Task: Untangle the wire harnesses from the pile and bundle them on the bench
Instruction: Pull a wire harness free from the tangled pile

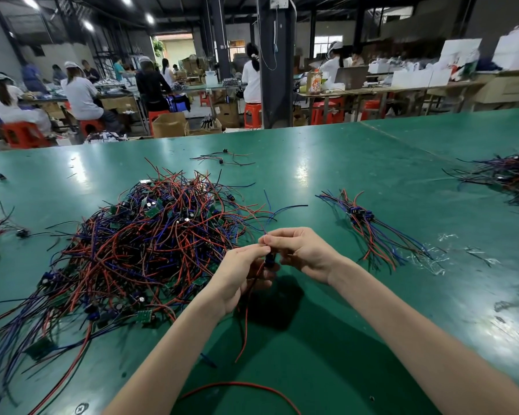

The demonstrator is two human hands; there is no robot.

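Harness [269, 260] between fingers [252, 251]; bottle label [314, 83] illegible

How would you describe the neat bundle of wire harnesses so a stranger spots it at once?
On the green bench, a big tangled pile fills the left side. The neat bundle lies just right of the right hand, untouched. Unlike the pile, its wires run side by side, with its dark connectors clustered together.

Left hand [239, 275] and right hand [300, 252] around one harness [269, 260]
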